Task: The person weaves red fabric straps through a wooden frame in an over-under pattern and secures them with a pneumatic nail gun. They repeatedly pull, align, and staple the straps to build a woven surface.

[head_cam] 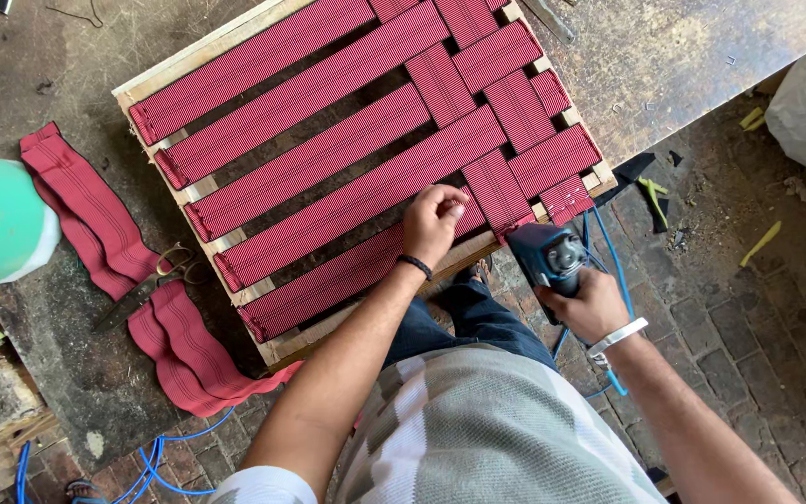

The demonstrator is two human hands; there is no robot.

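Even, soft daylight, faint shadows, sharp focus, slight wide-angle edge distortion.

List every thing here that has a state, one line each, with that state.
Wooden frame: flat on the bench, red straps woven across it.
Red webbing strap: pinched and pulled taut by the left hand.
Staple gun: gripped in the right hand, nose at the frame's edge.
Scissors: lying on the bench, blades closed.
Loose strap: slack, lying beside the frame.

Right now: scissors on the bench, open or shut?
Open. The scissors lie flat beside the loose red webbing, handle loops apart.
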